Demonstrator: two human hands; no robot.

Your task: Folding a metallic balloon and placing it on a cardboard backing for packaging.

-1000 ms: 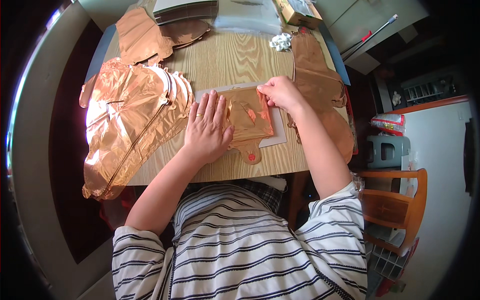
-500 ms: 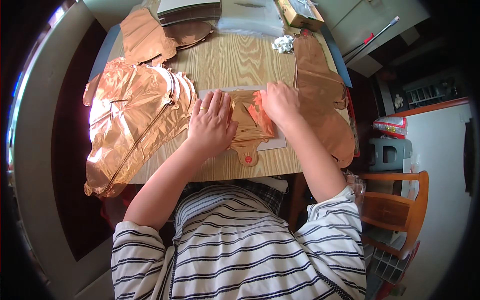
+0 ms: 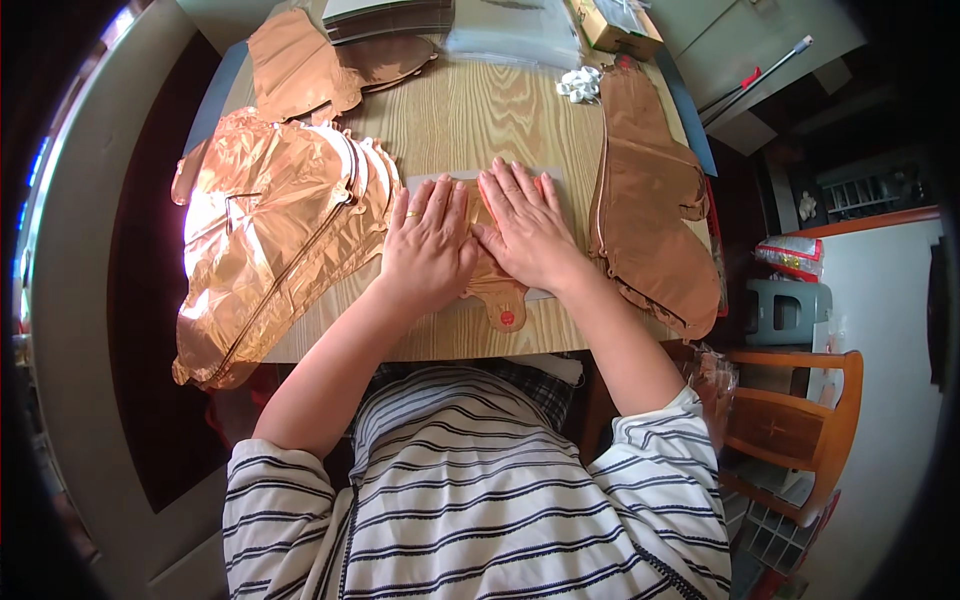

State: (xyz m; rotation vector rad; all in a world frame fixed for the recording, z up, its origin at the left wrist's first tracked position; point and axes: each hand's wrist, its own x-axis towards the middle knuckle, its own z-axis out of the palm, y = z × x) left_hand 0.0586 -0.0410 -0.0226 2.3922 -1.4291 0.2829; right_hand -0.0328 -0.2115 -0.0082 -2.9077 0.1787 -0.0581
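A folded copper-coloured foil balloon [image 3: 484, 276] lies on a pale flat card [image 3: 540, 296] at the near middle of the wooden table. Its tab with a red dot sticks out toward me. My left hand [image 3: 428, 245] rests flat on the foil's left part, fingers stretched forward. Beside it my right hand [image 3: 527, 228] presses flat on the right part, fingers a little apart and thumb toward the left hand. Both hands hold nothing; they cover most of the folded foil. Shiny copper foil balloons [image 3: 270, 220] lie in a pile to the left.
More flat foil balloons [image 3: 655, 200] lie on the right, another stack [image 3: 300, 65] at the far left. Along the back are a stack of cards [image 3: 388, 22], clear plastic bags [image 3: 512, 35], a box [image 3: 615, 28] and small white pieces [image 3: 579, 85]. A wooden chair [image 3: 780, 425] stands right of the table.
My right hand has gone from a closed grip at the foil's right edge to lying flat on it, further left. The folded flap is now pressed down. The left hand stays put.
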